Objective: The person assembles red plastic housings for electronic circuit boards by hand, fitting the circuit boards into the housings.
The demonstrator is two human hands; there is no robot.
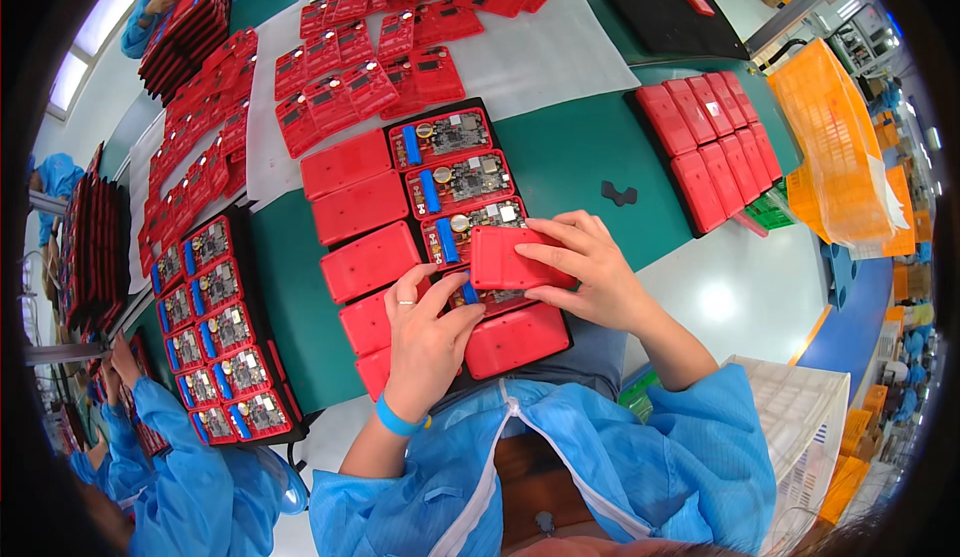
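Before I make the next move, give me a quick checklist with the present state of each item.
1. Right hand has hold of a red cover: ok.
2. Held cover aligned with the case below: not ok, it sits askew, with a blue part exposed beside it.
3. Left hand clear of that blue part: not ok, its fingertips are close by.
4. Components under the cover in place: cannot tell, cover and fingers hide them.
5. Green tabletop free of loose pieces: not ok, a small dark piece lies on it.

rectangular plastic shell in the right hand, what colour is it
Red: the rectangular plastic shell, seen best in the head view.
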